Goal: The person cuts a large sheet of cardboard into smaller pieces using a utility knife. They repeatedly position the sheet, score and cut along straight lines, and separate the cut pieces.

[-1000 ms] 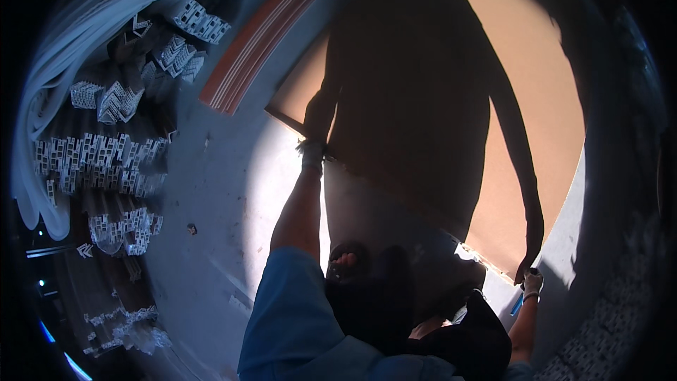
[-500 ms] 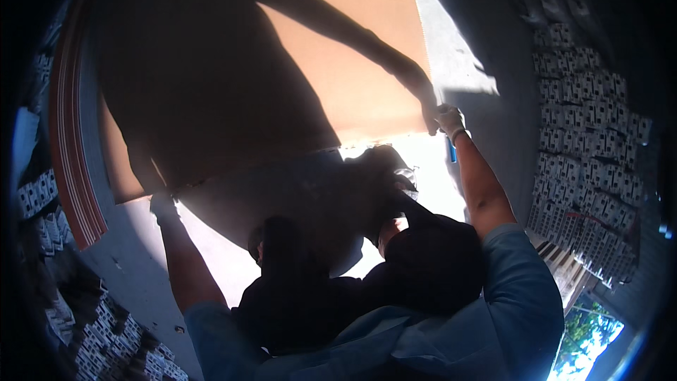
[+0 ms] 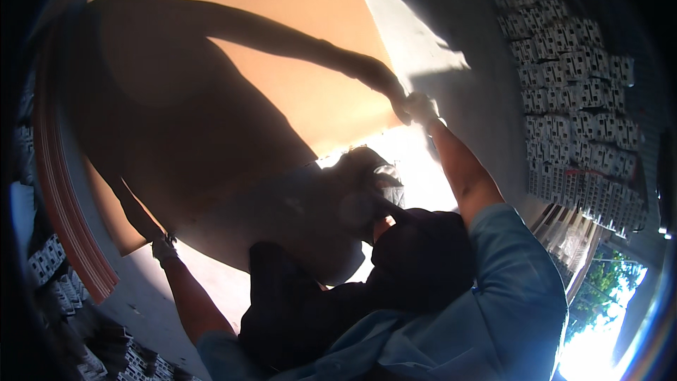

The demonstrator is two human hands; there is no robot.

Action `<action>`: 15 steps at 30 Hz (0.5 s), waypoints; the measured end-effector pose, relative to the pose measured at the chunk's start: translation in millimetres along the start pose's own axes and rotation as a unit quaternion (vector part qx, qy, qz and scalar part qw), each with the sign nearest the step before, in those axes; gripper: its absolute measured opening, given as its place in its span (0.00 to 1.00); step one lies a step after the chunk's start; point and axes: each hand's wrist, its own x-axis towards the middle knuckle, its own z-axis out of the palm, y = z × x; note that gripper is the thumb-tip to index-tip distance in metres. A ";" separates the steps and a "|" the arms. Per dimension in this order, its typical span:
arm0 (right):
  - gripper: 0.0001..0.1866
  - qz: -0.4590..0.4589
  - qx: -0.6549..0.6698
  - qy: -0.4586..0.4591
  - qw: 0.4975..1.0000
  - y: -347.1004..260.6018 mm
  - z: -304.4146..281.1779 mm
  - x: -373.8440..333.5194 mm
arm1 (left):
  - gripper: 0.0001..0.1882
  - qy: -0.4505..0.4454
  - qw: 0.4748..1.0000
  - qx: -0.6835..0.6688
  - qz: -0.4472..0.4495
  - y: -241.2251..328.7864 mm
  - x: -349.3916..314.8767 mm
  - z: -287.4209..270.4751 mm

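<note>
A large brown cardboard sheet point(image 3: 317, 92) spreads out in front of me, low over the pale floor, with my shadow across much of it. My right hand point(image 3: 422, 109), in a light glove, is closed on the sheet's near right corner. Near the opposite corner, my left hand point(image 3: 166, 248), also gloved, is closed at the sheet's near edge; its fingers are partly lost in shadow. Both arms reach wide apart. Whether the whole sheet is off the floor I cannot tell.
A reddish-brown stack edge with pale lines point(image 3: 74, 219) runs along the left. Piles of white printed, folded pieces point(image 3: 575, 99) stand on the right, with more point(image 3: 49, 261) at the lower left. Bright daylight and foliage point(image 3: 599, 289) show at the lower right. My dark-clad legs point(image 3: 423, 257) are below.
The whole view has turned, so the sheet and right-hand piles sit differently in the picture. My right hand appears further up and left, my left hand lower. Both keep their hold.
</note>
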 end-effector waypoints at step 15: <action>0.19 -0.014 -0.009 0.016 1.000 8.7 1.9 13.3 | 0.15 0.050 0.997 0.028 -0.043 -0.6 -2.3 8.4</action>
